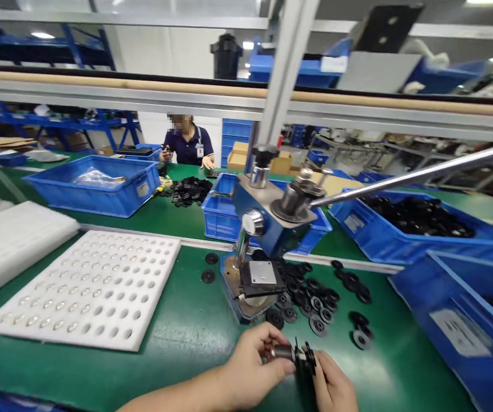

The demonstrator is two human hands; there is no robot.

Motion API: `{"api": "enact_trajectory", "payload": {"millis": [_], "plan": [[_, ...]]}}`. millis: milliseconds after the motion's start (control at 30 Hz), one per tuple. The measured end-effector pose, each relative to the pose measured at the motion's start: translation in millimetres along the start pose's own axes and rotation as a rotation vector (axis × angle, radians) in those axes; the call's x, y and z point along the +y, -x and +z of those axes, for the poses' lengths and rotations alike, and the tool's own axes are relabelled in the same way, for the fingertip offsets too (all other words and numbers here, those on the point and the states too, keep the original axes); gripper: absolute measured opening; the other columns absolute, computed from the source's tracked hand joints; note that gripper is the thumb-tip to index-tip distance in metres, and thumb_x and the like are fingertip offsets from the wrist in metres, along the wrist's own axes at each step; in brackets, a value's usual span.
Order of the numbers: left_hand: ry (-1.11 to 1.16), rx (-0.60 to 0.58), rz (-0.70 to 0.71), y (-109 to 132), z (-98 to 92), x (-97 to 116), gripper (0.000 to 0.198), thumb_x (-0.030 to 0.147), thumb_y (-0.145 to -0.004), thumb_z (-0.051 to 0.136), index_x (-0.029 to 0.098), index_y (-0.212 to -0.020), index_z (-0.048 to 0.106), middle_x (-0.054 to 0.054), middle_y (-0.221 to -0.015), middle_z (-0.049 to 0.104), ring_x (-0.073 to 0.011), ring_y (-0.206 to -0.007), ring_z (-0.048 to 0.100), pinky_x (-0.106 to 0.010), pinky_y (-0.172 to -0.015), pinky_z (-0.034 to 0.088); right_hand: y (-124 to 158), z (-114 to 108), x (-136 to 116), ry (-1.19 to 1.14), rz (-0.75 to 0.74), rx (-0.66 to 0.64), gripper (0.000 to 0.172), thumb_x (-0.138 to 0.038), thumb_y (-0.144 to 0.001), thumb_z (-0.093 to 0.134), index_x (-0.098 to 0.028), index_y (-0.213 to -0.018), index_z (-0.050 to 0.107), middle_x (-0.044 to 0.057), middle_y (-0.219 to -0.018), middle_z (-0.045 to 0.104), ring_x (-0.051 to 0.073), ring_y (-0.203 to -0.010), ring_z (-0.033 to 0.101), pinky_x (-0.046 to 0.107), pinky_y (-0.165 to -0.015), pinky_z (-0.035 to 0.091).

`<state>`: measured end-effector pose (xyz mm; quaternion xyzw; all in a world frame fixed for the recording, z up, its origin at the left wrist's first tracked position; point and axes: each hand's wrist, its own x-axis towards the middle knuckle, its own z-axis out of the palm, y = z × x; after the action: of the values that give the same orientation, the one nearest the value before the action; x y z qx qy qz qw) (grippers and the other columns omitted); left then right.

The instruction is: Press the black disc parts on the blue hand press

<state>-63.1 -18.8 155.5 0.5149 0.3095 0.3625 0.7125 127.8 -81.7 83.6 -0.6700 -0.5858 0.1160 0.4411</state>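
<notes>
My left hand (253,363) is closed round a small silver metal cylinder (281,352) near the front edge of the green table. My right hand (334,386) pinches a black plastic disc part (305,357) against the end of that cylinder. Both hands meet just in front of a blue hand press (267,223), whose long steel lever (422,171) runs up to the right. A heap of black round parts (310,292) lies right of the press base.
A white foam tray (96,286) with rows of holes, some holding small shiny pieces, lies at the left. Blue bins (100,183) (405,240) (465,320) stand behind and to the right. Across the table a person (186,143) sits by a pile of black parts (189,190).
</notes>
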Motion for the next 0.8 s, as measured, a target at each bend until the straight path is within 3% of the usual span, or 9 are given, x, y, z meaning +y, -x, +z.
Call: {"api": "enact_trajectory", "payload": {"millis": [133,300,400,600,800], "plan": [[0.066,0.023,0.016,10,-10.7,49,0.041,0.043,-0.067,0.086,0.014,-0.087,0.064,-0.001,-0.071,0.062,-0.0097,-0.062,0.050,-0.021,-0.061,0.041,-3,-5,2,0.007,-0.047,-0.015,0.045,-0.053,-0.098,0.045,-0.020,-0.089,0.074,0.010,-0.084,0.074,0.020,-0.074,0.072,0.025,-0.066,0.057],[-0.048,0.247,0.195,-3,-40.9,98,0.038,0.040,-0.064,0.089,0.015,-0.088,0.072,0.000,-0.070,0.064,-0.0094,-0.059,0.051,-0.020,-0.058,0.042,-4,-2,1,-0.026,-0.098,0.031,0.041,-0.050,-0.098,0.046,-0.020,-0.085,0.072,0.007,-0.077,0.072,0.019,-0.070,0.071,0.025,-0.064,0.057],[-0.203,0.344,0.298,-20,-49.7,119,0.034,0.039,-0.065,0.086,0.016,-0.086,0.075,0.000,-0.071,0.064,-0.0109,-0.062,0.052,-0.021,-0.059,0.043,-5,-1,0,-0.034,-0.116,0.052,0.040,-0.050,-0.098,0.048,-0.020,-0.085,0.072,0.006,-0.075,0.071,0.017,-0.068,0.070,0.024,-0.064,0.057],[-0.638,0.340,0.406,-54,-49.0,129,0.026,0.035,-0.069,0.079,0.015,-0.085,0.072,-0.004,-0.084,0.069,-0.0159,-0.075,0.059,-0.027,-0.073,0.048,-2,-4,-4,-0.078,-0.058,0.025,0.042,-0.052,-0.096,0.049,-0.019,-0.090,0.074,0.008,-0.077,0.072,0.019,-0.070,0.070,0.026,-0.066,0.058],[-0.638,0.287,0.310,-66,-44.2,122,0.026,0.038,-0.076,0.074,0.014,-0.085,0.069,-0.004,-0.075,0.071,-0.0192,-0.074,0.065,-0.030,-0.072,0.052,-11,-18,-8,-0.191,0.138,-0.059,0.054,-0.064,-0.090,0.050,-0.017,-0.091,0.076,0.011,-0.079,0.074,0.021,-0.067,0.070,0.029,-0.058,0.057]]}}
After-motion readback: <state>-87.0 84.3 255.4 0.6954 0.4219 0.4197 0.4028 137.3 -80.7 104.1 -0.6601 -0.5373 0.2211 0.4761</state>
